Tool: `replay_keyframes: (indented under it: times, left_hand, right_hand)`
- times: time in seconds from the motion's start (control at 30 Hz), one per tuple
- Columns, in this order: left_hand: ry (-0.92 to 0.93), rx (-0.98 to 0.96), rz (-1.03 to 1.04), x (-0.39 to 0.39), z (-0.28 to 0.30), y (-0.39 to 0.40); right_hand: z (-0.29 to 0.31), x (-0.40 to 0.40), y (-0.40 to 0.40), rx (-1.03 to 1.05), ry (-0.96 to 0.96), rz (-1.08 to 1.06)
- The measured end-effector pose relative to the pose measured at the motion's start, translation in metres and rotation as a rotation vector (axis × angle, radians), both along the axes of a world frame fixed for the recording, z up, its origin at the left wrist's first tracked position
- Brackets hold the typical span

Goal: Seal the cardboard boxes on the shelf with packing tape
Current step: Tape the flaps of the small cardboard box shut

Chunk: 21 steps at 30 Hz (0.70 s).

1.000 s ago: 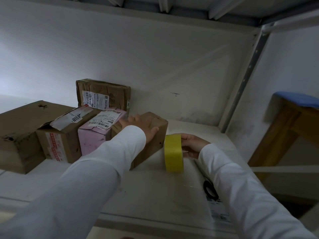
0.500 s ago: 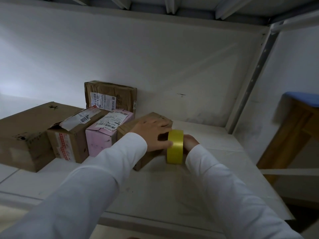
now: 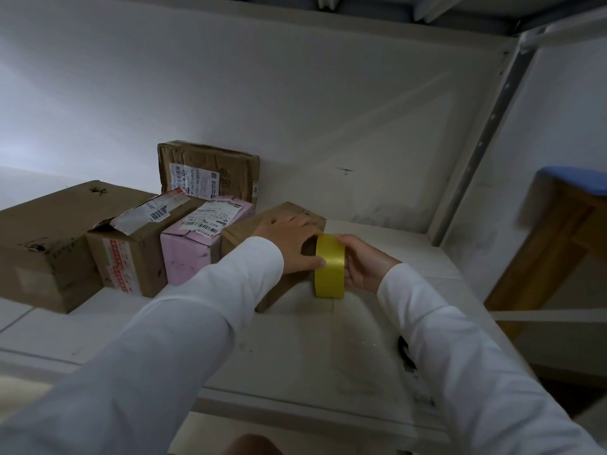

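Nearest on the shelf [image 3: 295, 349], the right hand [image 3: 364, 262] grips the yellow tape roll [image 3: 329, 266], standing on edge just beside the small brown box [image 3: 262, 257]. The left hand [image 3: 289, 244] lies over this box, its thumb touching the roll, probably searching the tape end. It is best to keep the box pressed down, then pull the tape straight along the seam; the other boxes [image 3: 131, 244] stand behind, to the left.

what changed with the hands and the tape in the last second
The right hand carried the yellow tape roll left, up against the small brown box. The left hand slid from the box's top toward the roll, its thumb now touching it. The other boxes stayed put.
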<state>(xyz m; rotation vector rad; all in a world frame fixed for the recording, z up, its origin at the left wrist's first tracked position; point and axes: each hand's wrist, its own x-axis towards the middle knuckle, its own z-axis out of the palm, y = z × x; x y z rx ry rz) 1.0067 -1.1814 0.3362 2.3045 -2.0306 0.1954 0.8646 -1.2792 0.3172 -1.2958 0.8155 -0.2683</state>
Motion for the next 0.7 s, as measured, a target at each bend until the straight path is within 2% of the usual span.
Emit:
replay_keyframes:
  times: [0.1, 0.2, 0.3, 0.5, 0.6, 0.7]
  left_hand:
    - [0.034, -0.027, -0.007, 0.000, 0.000, 0.004]
    - [0.090, -0.096, -0.047, -0.002, -0.001, 0.009]
    - [0.092, -0.150, -0.075, -0.001, -0.002, 0.011]
    - [0.018, -0.063, -0.059, 0.000, -0.001, 0.009]
    - [0.100, -0.064, -0.042, 0.003, 0.000, 0.009]
    - [0.146, -0.107, -0.039, 0.006, 0.001, 0.007]
  right_hand:
    - [0.013, 0.005, 0.004, -0.017, 0.008, -0.051]
    - [0.030, 0.006, 0.002, 0.131, -0.136, -0.167]
    - [0.036, 0.010, 0.006, 0.186, -0.173, -0.194]
    - [0.028, 0.012, 0.015, 0.288, -0.166, -0.253]
    - [0.022, 0.014, 0.014, 0.275, -0.128, -0.227]
    - [0.019, 0.016, 0.014, 0.161, -0.097, -0.104]
